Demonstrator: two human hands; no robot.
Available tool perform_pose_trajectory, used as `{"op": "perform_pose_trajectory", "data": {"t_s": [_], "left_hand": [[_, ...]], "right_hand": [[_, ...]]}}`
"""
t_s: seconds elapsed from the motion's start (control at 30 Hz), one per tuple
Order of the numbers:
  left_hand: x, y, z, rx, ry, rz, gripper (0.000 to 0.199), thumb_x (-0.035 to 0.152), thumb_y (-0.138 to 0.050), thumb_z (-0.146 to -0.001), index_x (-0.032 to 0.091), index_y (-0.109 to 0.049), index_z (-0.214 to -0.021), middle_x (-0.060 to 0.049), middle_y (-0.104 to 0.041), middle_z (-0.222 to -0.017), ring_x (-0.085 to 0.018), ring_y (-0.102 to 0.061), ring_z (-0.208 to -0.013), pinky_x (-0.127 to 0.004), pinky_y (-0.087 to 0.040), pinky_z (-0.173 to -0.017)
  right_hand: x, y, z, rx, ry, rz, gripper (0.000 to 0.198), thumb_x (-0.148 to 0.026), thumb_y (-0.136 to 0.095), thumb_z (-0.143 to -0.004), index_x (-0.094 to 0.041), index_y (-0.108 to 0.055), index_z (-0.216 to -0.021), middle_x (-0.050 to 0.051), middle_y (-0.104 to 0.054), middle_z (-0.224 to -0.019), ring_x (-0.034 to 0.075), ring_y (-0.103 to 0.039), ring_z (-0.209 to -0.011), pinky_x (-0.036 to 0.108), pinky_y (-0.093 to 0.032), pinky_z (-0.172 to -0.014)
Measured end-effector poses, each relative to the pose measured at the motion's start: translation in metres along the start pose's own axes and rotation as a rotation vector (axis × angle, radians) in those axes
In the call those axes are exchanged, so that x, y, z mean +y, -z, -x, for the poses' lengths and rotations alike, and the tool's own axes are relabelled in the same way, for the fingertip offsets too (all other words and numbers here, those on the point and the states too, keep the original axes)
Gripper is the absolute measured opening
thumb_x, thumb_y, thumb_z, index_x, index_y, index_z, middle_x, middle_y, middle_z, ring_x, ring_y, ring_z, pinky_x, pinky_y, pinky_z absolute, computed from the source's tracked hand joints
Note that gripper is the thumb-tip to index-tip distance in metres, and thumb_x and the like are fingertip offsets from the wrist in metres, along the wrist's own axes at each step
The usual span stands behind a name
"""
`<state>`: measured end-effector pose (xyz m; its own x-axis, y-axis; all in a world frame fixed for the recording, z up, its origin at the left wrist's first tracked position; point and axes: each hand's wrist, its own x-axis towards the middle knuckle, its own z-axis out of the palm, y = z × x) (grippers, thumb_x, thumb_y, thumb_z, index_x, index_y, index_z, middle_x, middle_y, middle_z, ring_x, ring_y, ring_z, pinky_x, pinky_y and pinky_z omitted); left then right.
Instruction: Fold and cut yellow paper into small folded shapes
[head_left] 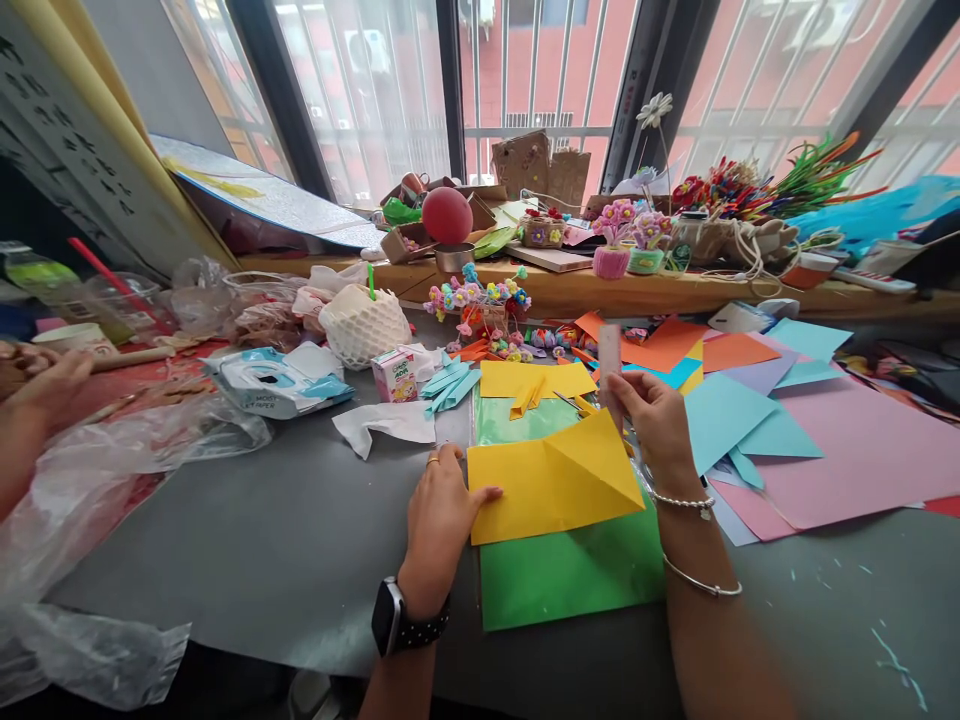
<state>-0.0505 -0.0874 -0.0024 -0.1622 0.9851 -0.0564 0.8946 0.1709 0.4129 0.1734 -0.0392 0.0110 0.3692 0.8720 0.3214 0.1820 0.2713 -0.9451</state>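
A creased sheet of yellow paper point(536, 485) lies over a green sheet point(570, 585), its right part raised at an angle. My left hand point(442, 510) grips the yellow sheet's left edge, thumb on top and fingers behind. Above the sheet's right corner, my right hand point(656, 415) is closed on a translucent ruler point(610, 365) held upright. Just behind are another yellow strip point(536, 379) and small folded yellow pieces point(527, 398). Folded light-blue pieces point(450, 384) lie farther left. A scissors-like tool near the right hand is mostly hidden.
Blue sheets point(724, 415) and a large pink sheet point(870, 450) spread at the right. A wipes packet point(274, 380), tissue point(386, 425), small carton point(394, 376) and plastic bag point(127, 470) lie left. Another person's hand point(49, 390) is at far left. Craft flowers point(480, 305) stand behind.
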Motion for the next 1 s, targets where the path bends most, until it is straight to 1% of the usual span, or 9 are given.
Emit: {"op": "perform_pose_trajectory", "data": {"t_s": [0.13,0.3,0.37,0.5,0.67,0.8,0.87,0.93,1.0], "left_hand": [[0.000,0.002,-0.001,-0.024,-0.037,0.042,0.036,0.036,-0.061,-0.062,0.020,-0.046,-0.090,-0.003,-0.057,-0.091,-0.017,-0.055,-0.080,-0.024,-0.037,-0.058],[0.005,-0.004,0.003,0.048,-0.113,-0.021,0.050,0.044,-0.062,-0.058,0.018,-0.044,-0.097,-0.008,-0.051,-0.102,-0.021,-0.052,-0.090,-0.026,-0.039,-0.065],[0.008,-0.006,0.005,0.053,-0.103,-0.079,0.055,0.045,-0.064,-0.056,0.017,-0.043,-0.098,-0.010,-0.049,-0.104,-0.022,-0.050,-0.094,-0.027,-0.039,-0.069],[0.014,-0.004,0.010,0.068,-0.050,-0.182,0.056,0.048,-0.063,-0.056,0.013,-0.044,-0.095,-0.013,-0.050,-0.100,-0.024,-0.050,-0.094,-0.027,-0.038,-0.069],[0.014,0.000,0.006,-0.065,0.004,-0.187,0.046,0.049,-0.059,-0.059,0.016,-0.047,-0.088,-0.008,-0.058,-0.087,-0.022,-0.056,-0.079,-0.025,-0.034,-0.055],[0.008,-0.001,-0.004,-0.135,-0.043,-0.125,0.032,0.049,-0.052,-0.066,0.019,-0.052,-0.076,-0.006,-0.061,-0.076,-0.019,-0.055,-0.069,-0.024,-0.027,-0.048],[0.003,-0.002,-0.009,-0.102,-0.076,-0.075,0.028,0.046,-0.046,-0.071,0.019,-0.054,-0.071,-0.005,-0.061,-0.072,-0.017,-0.053,-0.064,-0.023,-0.025,-0.048],[0.000,-0.001,-0.013,-0.006,-0.074,-0.033,0.029,0.044,-0.043,-0.074,0.018,-0.054,-0.068,-0.004,-0.060,-0.068,-0.015,-0.051,-0.061,-0.023,-0.025,-0.049],[-0.002,0.001,-0.017,0.081,-0.058,0.003,0.029,0.043,-0.042,-0.074,0.017,-0.053,-0.065,-0.003,-0.058,-0.064,-0.013,-0.048,-0.058,-0.022,-0.024,-0.049]], "right_hand": [[-0.002,0.001,-0.003,0.072,-0.054,-0.331,0.024,-0.037,-0.060,-0.064,-0.017,-0.054,-0.077,-0.003,-0.054,-0.062,0.007,-0.050,-0.051,0.021,-0.041,-0.050],[0.000,0.008,-0.009,0.195,-0.035,-0.420,0.032,-0.048,-0.050,-0.071,-0.017,-0.054,-0.073,-0.007,-0.039,-0.053,0.002,-0.033,-0.040,0.016,-0.027,-0.037],[-0.001,0.008,-0.009,0.194,-0.039,-0.428,0.039,-0.053,-0.043,-0.073,-0.016,-0.056,-0.076,-0.006,-0.038,-0.054,0.002,-0.030,-0.039,0.017,-0.024,-0.036],[-0.006,0.004,-0.005,0.183,0.034,-0.333,0.041,-0.051,-0.039,-0.077,-0.015,-0.058,-0.083,-0.002,-0.046,-0.063,0.006,-0.041,-0.050,0.019,-0.033,-0.045],[-0.003,0.002,-0.001,0.429,0.200,-0.025,0.037,-0.047,-0.041,-0.077,-0.014,-0.058,-0.074,-0.001,-0.046,-0.062,0.008,-0.042,-0.054,0.022,-0.033,-0.048],[-0.003,0.002,-0.001,0.477,0.183,-0.043,0.029,-0.043,-0.050,-0.073,-0.014,-0.056,-0.068,-0.003,-0.042,-0.057,0.007,-0.037,-0.050,0.022,-0.031,-0.045],[-0.006,0.003,0.000,0.489,0.183,-0.110,0.026,-0.041,-0.052,-0.071,-0.015,-0.055,-0.068,-0.004,-0.040,-0.055,0.007,-0.037,-0.049,0.021,-0.031,-0.045],[-0.009,0.004,-0.001,0.481,0.198,-0.156,0.023,-0.040,-0.052,-0.071,-0.016,-0.054,-0.070,-0.004,-0.042,-0.058,0.007,-0.040,-0.050,0.021,-0.033,-0.046],[-0.009,0.002,-0.001,0.414,0.182,-0.176,0.023,-0.039,-0.052,-0.071,-0.018,-0.052,-0.078,-0.003,-0.045,-0.063,0.009,-0.044,-0.054,0.022,-0.037,-0.049]]}}
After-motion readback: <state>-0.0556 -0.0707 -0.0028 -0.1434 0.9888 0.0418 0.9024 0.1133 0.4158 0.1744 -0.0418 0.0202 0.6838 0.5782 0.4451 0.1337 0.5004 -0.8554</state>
